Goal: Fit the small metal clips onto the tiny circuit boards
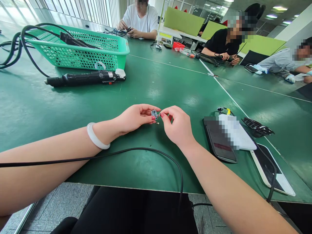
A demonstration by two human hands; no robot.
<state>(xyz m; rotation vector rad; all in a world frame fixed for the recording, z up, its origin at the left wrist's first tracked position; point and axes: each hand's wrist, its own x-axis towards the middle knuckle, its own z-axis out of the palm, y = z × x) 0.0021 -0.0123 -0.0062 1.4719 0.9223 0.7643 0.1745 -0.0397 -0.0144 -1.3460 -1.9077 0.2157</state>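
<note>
My left hand holds a small grey plastic part between thumb and fingers, above the green table. Thumb and index finger of my right hand pinch together at the part's right side. What they grip there is tiny; I cannot make out its kind. A short brass-coloured metal piece sticks out just below the left fingertips. A black cable runs across the table in front of both hands and over the left forearm.
A green plastic basket with a black cord stands at the back left. Before it lies a black electric screwdriver. On the right are a dark phone, a white device and a black hair clip. Several people sit across the table.
</note>
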